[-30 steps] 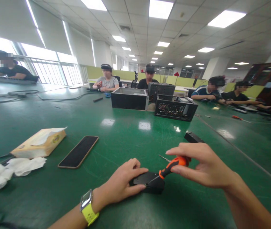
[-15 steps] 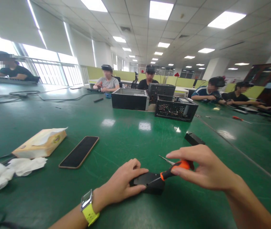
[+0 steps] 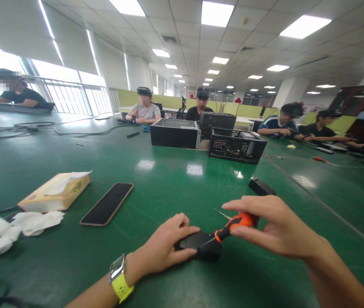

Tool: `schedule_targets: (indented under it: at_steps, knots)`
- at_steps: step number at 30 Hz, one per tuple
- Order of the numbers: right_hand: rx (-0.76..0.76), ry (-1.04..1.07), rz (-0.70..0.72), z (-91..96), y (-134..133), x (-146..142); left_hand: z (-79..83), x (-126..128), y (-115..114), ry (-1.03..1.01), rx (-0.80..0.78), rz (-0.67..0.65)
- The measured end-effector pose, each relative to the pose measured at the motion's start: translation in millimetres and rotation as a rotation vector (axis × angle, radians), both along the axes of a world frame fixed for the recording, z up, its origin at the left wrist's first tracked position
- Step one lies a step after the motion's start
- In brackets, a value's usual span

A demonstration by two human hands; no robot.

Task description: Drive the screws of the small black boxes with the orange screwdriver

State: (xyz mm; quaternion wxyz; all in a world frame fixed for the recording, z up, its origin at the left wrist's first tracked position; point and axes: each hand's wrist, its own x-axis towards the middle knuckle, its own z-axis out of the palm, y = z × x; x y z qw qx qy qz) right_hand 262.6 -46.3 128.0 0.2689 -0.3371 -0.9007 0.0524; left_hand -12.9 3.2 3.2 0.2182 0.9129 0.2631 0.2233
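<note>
My left hand (image 3: 170, 241) grips the left end of a small black box-shaped part (image 3: 209, 251) lying on the green table, thumb on the near side and fingers on the far side. In my right hand (image 3: 268, 226) is a screwdriver (image 3: 228, 227) with an orange and black handle, held between thumb and fingers. Its shaft slants down to the left and the tip meets the top of the black part near my left thumb. What the tip sits in is too small to tell. Behind the handle lies a thin metal tool (image 3: 222, 214), partly hidden.
A phone (image 3: 107, 204), a tissue pack (image 3: 56, 192) and crumpled tissue (image 3: 37, 222) lie to the left. Beyond my right hand is another black block (image 3: 261, 187). Metal computer cases (image 3: 175, 133) stand further back. A second screwdriver (image 3: 320, 159) lies far right. Several people sit around the table.
The screwdriver handle has turned slightly in my right hand, showing more orange on top. My left hand and the black part stay in place.
</note>
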Motion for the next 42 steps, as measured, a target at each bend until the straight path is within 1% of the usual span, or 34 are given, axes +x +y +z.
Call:
schedule_targets:
  at_steps: [6, 10, 13, 17, 21, 28, 36, 42]
  knots:
    - [0.026, 0.023, 0.008, -1.3, 0.8, -1.1, 2.8, 0.0, -0.3, 0.005, 0.009, 0.000]
    - [0.015, 0.025, 0.012, -2.1, 1.9, -2.2, 4.2, 0.5, -0.7, 0.005, 0.012, -0.001]
    - [0.031, 0.035, 0.012, -2.7, 2.0, -2.3, 3.7, 0.8, -0.4, 0.011, 0.010, 0.000]
    - [0.013, 0.020, 0.026, -2.3, 0.7, -2.6, 2.0, 0.4, 0.4, 0.008, 0.015, -0.006]
    - [0.035, 0.012, -0.001, -2.7, 0.1, -3.6, 1.4, 0.1, 0.4, 0.002, 0.009, -0.002]
    - [0.048, 0.018, -0.003, -3.3, 0.2, -3.5, 2.6, 0.7, 0.1, -0.002, 0.013, -0.008]
    - [0.032, 0.006, -0.012, -3.2, 1.0, -4.2, 1.6, 0.1, 0.4, -0.015, 0.023, -0.006]
    - [-0.036, 0.012, 0.013, -0.5, 1.6, -2.7, 1.2, 0.3, 0.5, -0.011, 0.014, -0.005]
